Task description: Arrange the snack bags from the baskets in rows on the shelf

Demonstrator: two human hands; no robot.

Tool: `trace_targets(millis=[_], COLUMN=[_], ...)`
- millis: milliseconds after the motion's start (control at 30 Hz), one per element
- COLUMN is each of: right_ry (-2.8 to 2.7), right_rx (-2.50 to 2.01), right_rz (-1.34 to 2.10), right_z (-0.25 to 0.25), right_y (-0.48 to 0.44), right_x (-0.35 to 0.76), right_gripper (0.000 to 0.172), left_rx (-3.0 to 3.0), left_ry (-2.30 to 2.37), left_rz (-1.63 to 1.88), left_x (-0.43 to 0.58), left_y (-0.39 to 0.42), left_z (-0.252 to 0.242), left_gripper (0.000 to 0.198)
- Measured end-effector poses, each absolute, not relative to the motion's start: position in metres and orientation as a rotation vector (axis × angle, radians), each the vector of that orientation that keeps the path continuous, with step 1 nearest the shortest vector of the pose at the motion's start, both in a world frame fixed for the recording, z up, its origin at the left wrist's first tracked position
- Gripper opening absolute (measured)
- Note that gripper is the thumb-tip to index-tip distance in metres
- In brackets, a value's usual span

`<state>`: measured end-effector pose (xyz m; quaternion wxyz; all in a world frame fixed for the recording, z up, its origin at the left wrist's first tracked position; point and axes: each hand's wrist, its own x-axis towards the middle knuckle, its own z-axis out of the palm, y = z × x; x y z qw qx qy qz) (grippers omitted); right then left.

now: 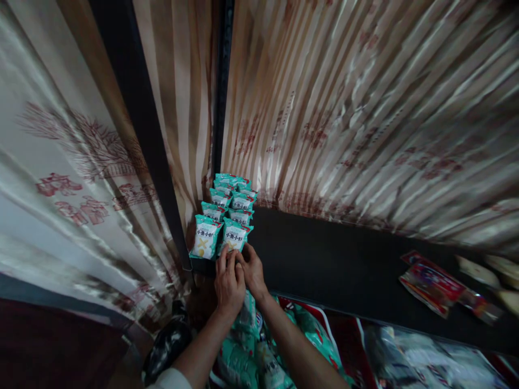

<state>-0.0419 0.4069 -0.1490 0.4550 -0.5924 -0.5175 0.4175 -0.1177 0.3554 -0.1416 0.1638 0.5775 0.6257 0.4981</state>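
Observation:
Two rows of teal-and-white snack bags stand upright, one behind another, at the shelf's left end. The front right snack bag (235,233) is between my hands at its lower part. My left hand (230,283) has its fingers closed against the bag's lower front. Close beside it, my right hand (253,272) is curled at the bag's lower right corner, its fingertips partly hidden. Left of these, the front left snack bag (206,237) stands untouched near the shelf's edge. Beneath my forearms, more teal snack bags (239,359) lie loose in a red-and-white box.
The black shelf (316,256) runs off to the right, bearing a red packet (432,283) and several pale items. Patterned curtains (344,108) hang behind it; a dark post (135,92) rises at left. Another box of wrapped packages (430,356) sits below right.

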Motion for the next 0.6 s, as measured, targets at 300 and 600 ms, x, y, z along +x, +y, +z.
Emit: trace_targets(millis=[300,600], right_ry=[-1.322,-1.238], right_rx=[-1.449,-1.434], right_rz=[1.032,0.869], right_z=[-0.152,-0.153], right_y=[0.407,0.362], right_x=[-0.039,-0.013], right_gripper=[0.049,0.048], left_rx=[1.640,1.751], left_ry=[1.801,1.780], left_rz=[1.443,1.513], left_x=[-0.118,-0.121], left_y=[0.359,0.354], left_z=[-0.142,-0.142], left_gripper=[0.036,0.033])
